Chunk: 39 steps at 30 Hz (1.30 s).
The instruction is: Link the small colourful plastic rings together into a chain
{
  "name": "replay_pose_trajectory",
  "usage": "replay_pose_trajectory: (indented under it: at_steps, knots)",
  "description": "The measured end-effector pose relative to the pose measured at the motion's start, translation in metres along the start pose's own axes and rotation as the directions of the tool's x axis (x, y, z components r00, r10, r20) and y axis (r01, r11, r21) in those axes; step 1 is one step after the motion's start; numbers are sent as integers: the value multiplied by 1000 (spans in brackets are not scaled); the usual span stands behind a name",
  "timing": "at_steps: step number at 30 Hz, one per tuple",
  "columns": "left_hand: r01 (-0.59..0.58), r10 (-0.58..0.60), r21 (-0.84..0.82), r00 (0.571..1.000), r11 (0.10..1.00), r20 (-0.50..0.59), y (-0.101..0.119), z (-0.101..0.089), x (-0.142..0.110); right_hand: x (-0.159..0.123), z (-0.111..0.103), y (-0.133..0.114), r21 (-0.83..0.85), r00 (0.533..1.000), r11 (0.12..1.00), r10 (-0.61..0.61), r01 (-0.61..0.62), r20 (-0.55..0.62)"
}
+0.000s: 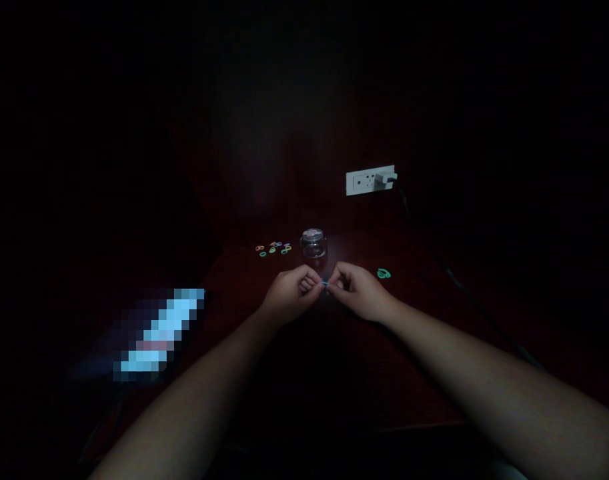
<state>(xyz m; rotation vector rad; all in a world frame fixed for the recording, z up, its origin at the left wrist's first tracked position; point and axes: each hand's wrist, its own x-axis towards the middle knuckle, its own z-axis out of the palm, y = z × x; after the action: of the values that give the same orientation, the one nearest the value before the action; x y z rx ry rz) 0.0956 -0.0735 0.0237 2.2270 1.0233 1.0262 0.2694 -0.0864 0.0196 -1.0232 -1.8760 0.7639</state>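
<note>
Both hands meet over the middle of the dark red table [304, 360]. My left hand [295, 291] pinches one end of a small light-blue band [324, 283]. Thumb and finger of my right hand [358, 291] close on its other end. The band looks thin, perhaps an elastic hair tie; its full shape is partly hidden by the fingertips. Just beyond the hands stands a clear glass jar [313, 247] with a patterned lid [313, 234] on top. Several small coloured rings [273, 249] lie scattered left of the jar. Right of my right hand is a little green looped bunch [383, 273].
A lit screen [159, 337], blurred out, is at the left by my left forearm. On the back wall, a white socket plate [359, 181] holds a plug [385, 179]. Its dark cable [454, 279] runs down the right side. Most surroundings are in deep shadow.
</note>
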Motion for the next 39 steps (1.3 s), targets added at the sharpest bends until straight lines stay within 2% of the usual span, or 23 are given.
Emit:
replay_pose_trajectory:
  at_steps: [8, 14, 22, 39]
  knots:
    - [11, -11, 11, 1000, 1000, 6, 1, 0, 0, 0, 1, 4, 42, 999, 999, -16, 15, 32]
    - [17, -18, 17, 1000, 1000, 7, 2, 0, 0, 0, 0, 5, -5, 999, 1000, -30, 30, 41]
    - [-43, 44, 51, 999, 998, -21, 1, -2, 1, 0, 0, 6, -2, 999, 999, -36, 36, 41]
    - [-55, 48, 105, 997, 993, 67, -2, -1, -1, 2, 0, 2, -37, 1000, 999, -24, 24, -1]
